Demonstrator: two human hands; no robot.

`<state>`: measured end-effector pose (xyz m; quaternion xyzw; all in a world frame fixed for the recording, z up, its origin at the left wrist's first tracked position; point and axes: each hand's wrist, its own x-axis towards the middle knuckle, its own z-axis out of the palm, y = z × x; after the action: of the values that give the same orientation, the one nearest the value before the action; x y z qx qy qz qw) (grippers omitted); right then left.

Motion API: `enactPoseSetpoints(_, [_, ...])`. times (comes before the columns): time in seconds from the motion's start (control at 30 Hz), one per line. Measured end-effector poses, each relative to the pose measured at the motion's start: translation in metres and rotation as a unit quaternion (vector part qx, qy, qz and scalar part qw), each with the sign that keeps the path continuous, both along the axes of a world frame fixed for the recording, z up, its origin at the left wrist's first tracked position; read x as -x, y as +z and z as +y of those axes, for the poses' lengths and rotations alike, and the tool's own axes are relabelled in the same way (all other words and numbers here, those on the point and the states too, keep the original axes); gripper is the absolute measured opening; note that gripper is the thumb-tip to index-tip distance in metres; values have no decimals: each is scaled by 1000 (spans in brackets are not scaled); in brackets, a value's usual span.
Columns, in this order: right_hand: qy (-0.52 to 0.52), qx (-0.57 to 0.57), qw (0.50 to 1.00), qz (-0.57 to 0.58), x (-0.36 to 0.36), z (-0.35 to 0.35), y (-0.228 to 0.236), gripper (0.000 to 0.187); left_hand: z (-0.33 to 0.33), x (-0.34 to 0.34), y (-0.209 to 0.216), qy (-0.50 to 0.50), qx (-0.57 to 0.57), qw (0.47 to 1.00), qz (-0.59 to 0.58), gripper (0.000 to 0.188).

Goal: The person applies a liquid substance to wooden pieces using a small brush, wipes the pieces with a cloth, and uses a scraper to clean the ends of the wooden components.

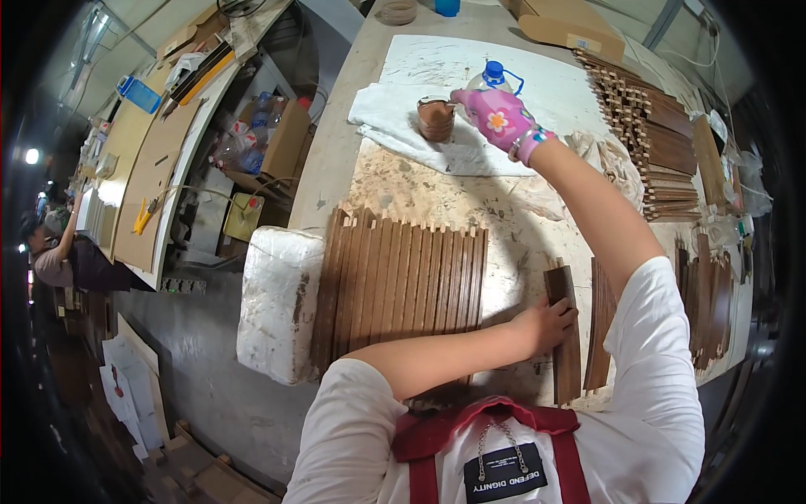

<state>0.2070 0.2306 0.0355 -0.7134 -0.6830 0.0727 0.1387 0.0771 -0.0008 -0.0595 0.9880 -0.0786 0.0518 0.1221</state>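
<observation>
My left hand (547, 326) is bare, its fingers curled over the edge of a dark brown wooden slat (567, 361) lying lengthwise on the table. My right hand (497, 118), in a pink flowered glove, reaches far forward over a jar of brown liquid (437, 123). Its fingers are closed at the jar's rim; what they pinch is too small to make out. The jar stands on a folded white cloth (390, 107). Just behind the glove is a clear bottle with a blue cap (494, 72). Left of my left hand lies a row of brown slats (403, 286) with pale tenon ends.
A plastic-wrapped white block (277, 304) sits against the row's left side. More slats (598, 323) lie right of my left hand, and stacked wood pieces (663, 139) fill the far right. A crumpled cloth (609, 168) lies beneath my right forearm. Another person (84, 256) is at far left.
</observation>
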Motion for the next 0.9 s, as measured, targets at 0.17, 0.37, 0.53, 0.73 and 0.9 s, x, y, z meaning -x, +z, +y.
enactPoseSetpoints(0.17, [84,-27,972,-217,15,19,7,11,4,-1,1,-13,27,1000,-3,48])
enactPoseSetpoints(0.37, [118,-63,950,-282,13,41,-16,14,1,-3,-10,2,46,997,-58,44])
enactPoseSetpoints(0.53, [78,-72,971,-213,8,28,-1,14,6,-2,-8,-3,43,998,-56,42])
enactPoseSetpoints(0.73, [29,-26,992,-120,-2,21,-24,15,2,-11,2,-5,4,1000,1,48])
enactPoseSetpoints(0.9, [2,-31,995,-97,-2,13,-16,15,9,-6,20,-35,-26,997,56,54])
